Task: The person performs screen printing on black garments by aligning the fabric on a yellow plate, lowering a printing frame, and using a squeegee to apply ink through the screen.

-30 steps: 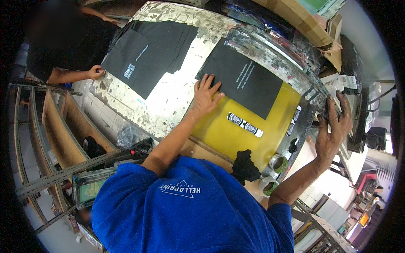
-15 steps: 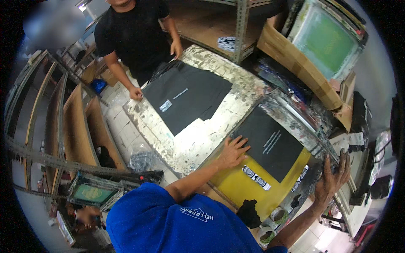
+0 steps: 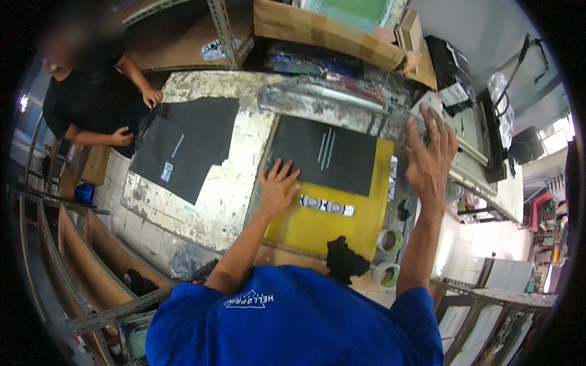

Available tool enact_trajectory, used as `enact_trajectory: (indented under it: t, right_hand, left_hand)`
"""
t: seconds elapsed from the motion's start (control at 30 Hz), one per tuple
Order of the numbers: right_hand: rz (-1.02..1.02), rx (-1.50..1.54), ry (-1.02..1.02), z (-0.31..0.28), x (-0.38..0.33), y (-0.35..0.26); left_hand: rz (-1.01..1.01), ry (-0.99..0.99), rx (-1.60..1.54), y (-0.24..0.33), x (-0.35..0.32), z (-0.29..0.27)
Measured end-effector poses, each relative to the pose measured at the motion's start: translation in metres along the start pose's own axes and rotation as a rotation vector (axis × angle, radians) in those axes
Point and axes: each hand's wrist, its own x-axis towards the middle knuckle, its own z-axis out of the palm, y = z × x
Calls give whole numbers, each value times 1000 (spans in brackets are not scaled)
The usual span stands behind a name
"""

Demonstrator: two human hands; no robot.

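My left hand (image 3: 280, 190) lies with fingers spread across the near left edge of a black sheet (image 3: 345, 155) and the yellow board (image 3: 293, 229) beneath it. Several thin lines of pale print run across the sheet. My right hand (image 3: 432, 161) is raised at the board's right side, beside the stained end of a frame; its fingers are stretched and slightly blurred, and nothing shows in them. A black-and-white patterned strip (image 3: 326, 205) is stuck on the board, and a similar strip (image 3: 392, 179) lies at its right edge.
To the left, printed black sheets (image 3: 198, 131) lie on a paint-flecked white table (image 3: 229, 198), a person in black beside them. Near me are a black rag (image 3: 345, 259) and two tape rolls (image 3: 386, 276). Behind the board stands a stained frame (image 3: 329, 100) and a cardboard box (image 3: 323, 30).
The view has turned, so the tables appear shifted left and more level. My left hand stays on the sheet's edge. The other person's hand has moved along the sheets' left side.
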Motion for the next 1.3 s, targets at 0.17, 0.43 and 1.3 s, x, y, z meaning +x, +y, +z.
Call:
enact_trajectory:
  t: [0.17, 0.43, 1.3]
  right_hand:
    - [-53, -11, 33, 2, 1, -1]
    - [-67, 11, 74, 11, -2, 1]
    - [4, 9, 145, 12, -29, 2]
  left_hand:
    - [7, -50, -1, -3, -2, -1]
    - [10, -15, 38, -7, 0, 1]
    - [163, -122, -23, -6, -2, -4]
